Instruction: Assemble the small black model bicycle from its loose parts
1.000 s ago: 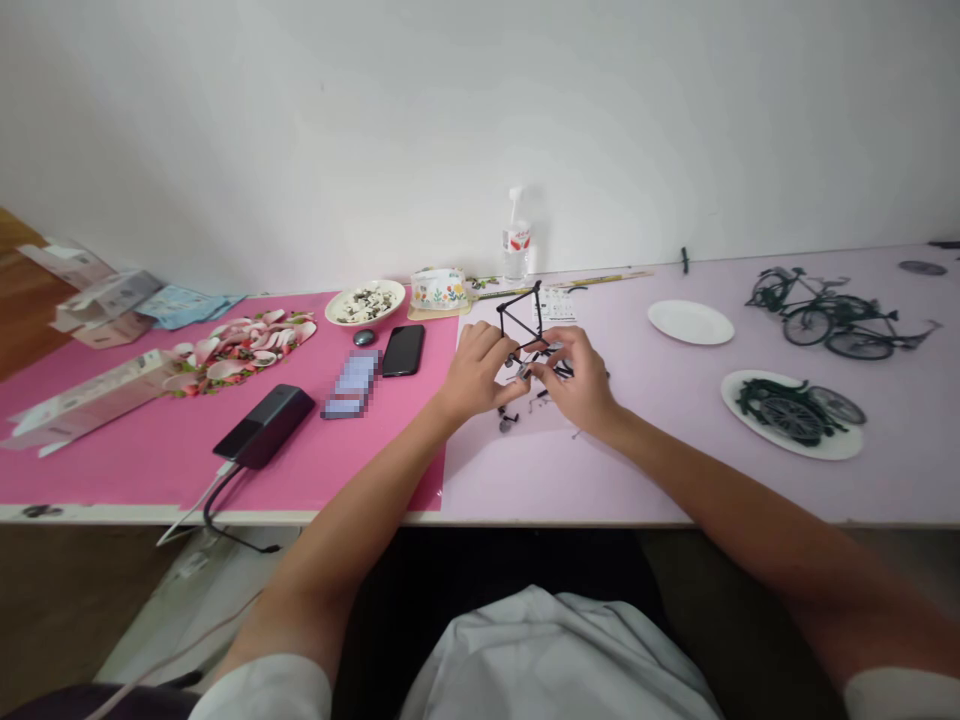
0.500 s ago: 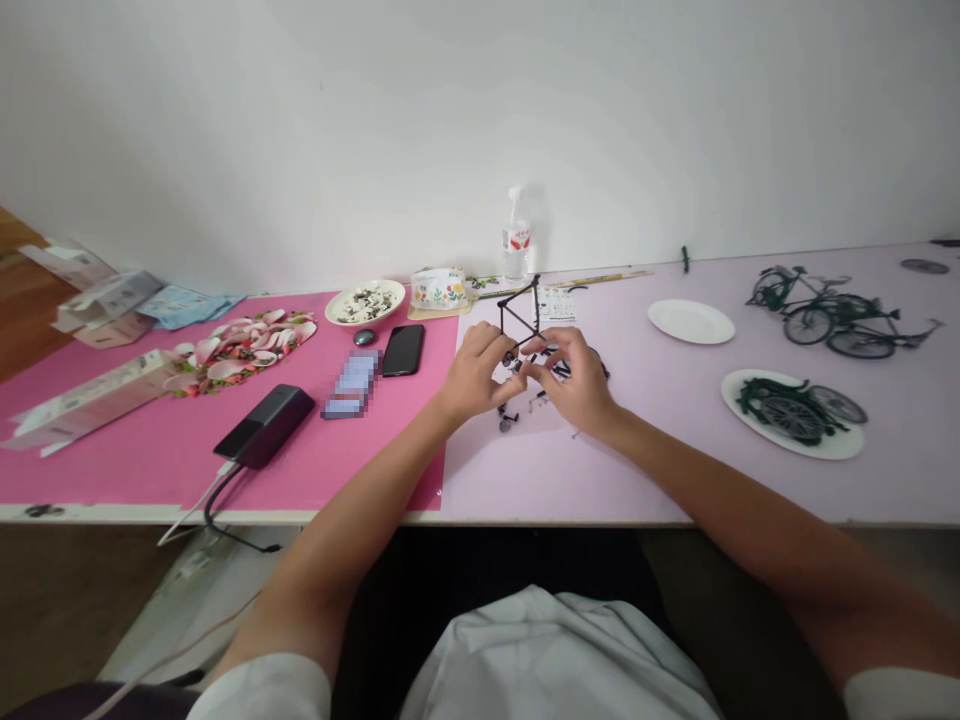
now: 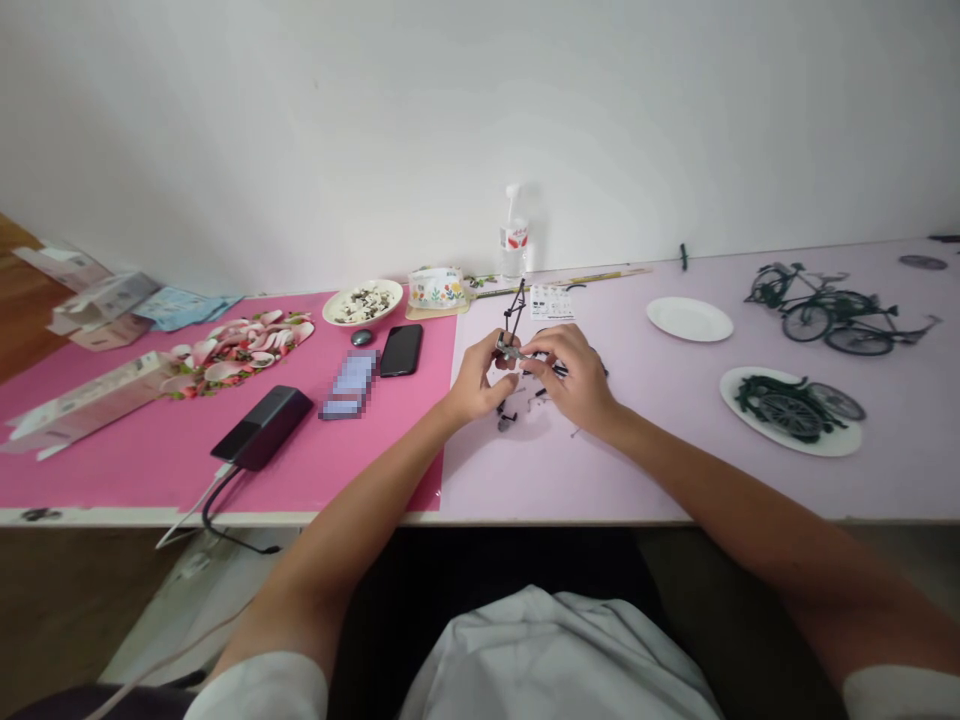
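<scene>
My left hand (image 3: 477, 382) grips a dark miniature bicycle frame (image 3: 514, 308), which stands up from the fingers and is seen nearly edge-on. At its lower end, between both hands, is a small grey part (image 3: 511, 351), too small to name. My right hand (image 3: 576, 375) is closed in a pinch at that grey part's right side; what exactly its fingertips grip is hard to make out. Below the hands, several small black bicycle parts (image 3: 506, 421) lie on the pale lilac table surface (image 3: 540, 480), some hidden behind the right hand.
At right are assembled miniature bicycles (image 3: 840, 310), a white plate (image 3: 690, 320) and another plate (image 3: 847, 440) bearing bicycle parts. A spray bottle (image 3: 514, 245) stands by the wall. On the pink left side lie phones (image 3: 401, 350), a power bank (image 3: 262, 428) and artificial petals (image 3: 225, 370).
The bicycle frame has turned from showing its open shape to nearly edge-on. My left hand has rolled, bringing the grey part into clearer view. My right hand stays close beside it.
</scene>
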A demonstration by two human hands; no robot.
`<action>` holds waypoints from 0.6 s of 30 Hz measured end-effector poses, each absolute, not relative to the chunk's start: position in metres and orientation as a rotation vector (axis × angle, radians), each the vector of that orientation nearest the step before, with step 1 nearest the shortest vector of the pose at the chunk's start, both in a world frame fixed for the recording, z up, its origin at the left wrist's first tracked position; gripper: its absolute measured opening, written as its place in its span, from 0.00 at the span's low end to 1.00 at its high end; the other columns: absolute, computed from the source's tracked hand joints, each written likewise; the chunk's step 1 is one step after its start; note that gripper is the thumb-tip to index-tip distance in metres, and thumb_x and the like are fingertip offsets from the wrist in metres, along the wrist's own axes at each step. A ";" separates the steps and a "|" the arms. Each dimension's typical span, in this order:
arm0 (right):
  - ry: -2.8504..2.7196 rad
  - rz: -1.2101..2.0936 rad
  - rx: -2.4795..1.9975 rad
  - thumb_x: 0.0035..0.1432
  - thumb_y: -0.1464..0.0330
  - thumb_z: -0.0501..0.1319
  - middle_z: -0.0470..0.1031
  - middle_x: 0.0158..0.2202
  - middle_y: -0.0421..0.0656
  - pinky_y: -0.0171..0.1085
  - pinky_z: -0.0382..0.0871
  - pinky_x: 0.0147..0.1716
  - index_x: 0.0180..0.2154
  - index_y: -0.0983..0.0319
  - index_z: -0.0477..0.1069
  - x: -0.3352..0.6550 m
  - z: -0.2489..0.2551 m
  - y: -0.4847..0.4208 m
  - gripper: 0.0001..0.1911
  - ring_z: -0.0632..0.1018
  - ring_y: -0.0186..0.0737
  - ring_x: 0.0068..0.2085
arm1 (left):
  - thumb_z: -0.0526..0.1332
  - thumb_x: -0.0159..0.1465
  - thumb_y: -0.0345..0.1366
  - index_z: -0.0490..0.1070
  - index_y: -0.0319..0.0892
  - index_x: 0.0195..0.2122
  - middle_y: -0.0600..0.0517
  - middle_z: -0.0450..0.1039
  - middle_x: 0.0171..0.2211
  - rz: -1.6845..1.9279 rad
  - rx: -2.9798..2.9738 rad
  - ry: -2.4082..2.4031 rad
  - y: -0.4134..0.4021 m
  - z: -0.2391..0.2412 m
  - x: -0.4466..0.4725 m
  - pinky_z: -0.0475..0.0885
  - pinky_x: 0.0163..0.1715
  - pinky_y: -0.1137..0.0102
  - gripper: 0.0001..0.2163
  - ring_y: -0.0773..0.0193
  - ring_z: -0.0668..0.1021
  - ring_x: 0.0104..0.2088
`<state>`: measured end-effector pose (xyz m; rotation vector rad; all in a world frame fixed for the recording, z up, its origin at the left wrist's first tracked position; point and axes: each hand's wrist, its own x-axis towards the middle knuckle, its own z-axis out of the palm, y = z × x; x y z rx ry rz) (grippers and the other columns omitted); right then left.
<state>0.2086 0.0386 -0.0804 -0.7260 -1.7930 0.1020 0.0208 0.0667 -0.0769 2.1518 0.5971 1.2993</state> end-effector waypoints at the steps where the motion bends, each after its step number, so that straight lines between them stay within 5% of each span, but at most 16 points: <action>1: -1.796 0.099 -0.729 0.72 0.58 0.63 0.81 0.39 0.47 0.47 0.79 0.35 0.43 0.53 0.78 0.209 -0.081 0.040 0.08 0.80 0.50 0.45 | 0.64 0.63 0.48 0.61 0.45 0.39 0.53 0.65 0.32 1.284 2.128 0.599 0.067 -0.078 0.022 0.67 0.34 0.63 0.15 0.63 0.67 0.31; 18: -1.824 0.066 -0.715 0.71 0.56 0.65 0.81 0.39 0.45 0.51 0.78 0.41 0.42 0.52 0.79 0.210 -0.084 0.044 0.08 0.79 0.50 0.44 | 0.62 0.56 0.38 0.57 0.46 0.37 0.54 0.61 0.32 1.211 2.103 0.597 0.075 -0.086 0.021 0.67 0.35 0.64 0.12 0.62 0.66 0.32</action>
